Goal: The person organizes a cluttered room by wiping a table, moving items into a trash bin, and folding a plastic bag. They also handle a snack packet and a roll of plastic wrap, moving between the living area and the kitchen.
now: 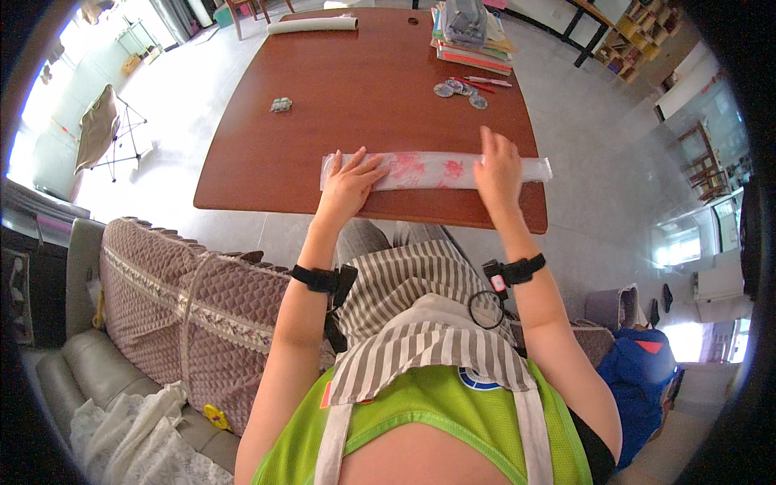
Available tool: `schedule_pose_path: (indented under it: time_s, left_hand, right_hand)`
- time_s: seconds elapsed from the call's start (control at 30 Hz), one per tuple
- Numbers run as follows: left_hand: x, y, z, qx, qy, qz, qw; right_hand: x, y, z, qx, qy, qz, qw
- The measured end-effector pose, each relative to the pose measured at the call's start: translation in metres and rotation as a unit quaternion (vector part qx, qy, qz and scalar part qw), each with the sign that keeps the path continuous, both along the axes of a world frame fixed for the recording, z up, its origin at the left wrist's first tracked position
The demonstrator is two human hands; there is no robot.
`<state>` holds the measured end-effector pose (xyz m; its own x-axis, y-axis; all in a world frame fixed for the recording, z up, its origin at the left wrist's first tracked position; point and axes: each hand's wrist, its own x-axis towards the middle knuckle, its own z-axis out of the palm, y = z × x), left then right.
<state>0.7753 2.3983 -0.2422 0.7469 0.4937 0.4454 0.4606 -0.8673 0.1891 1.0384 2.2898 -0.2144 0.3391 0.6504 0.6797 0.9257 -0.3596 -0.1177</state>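
A long, flat package in translucent plastic film [424, 176] with pink-red printing lies lengthwise along the near side of the brown table. Its left part is under my left hand [351, 179], which rests palm down with the fingers spread. Towards the package's right end is my right hand [499, 170], slightly blurred, its fingers pointing away from me. Whether the right hand presses on the film or hovers just over it, I cannot tell. Both ends of the package show beyond my hands. Neither hand is closed around anything.
On the brown table [339, 79] lie a white roll [312, 25], a small wrapped pack [281, 105], several round discs [461, 89], pens [479, 83] and a stack of books [473, 54] with a grey pouch [464, 23]. A quilt-covered sofa [200, 303] stands at left.
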Motion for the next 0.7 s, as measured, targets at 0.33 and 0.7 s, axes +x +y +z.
schedule_pose_path:
  time_s: [0.33, 0.7]
  left_hand:
    - [-0.012, 0.012, 0.004, -0.017, 0.074, 0.04, 0.996]
    - [0.002, 0.014, 0.003, -0.054, 0.097, 0.071, 0.991]
  right_hand:
    - [-0.13, 0.059, -0.043, -0.097, 0.137, 0.299, 0.939]
    - [0.067, -0.044, -0.033, -0.317, 0.085, 0.017, 0.944]
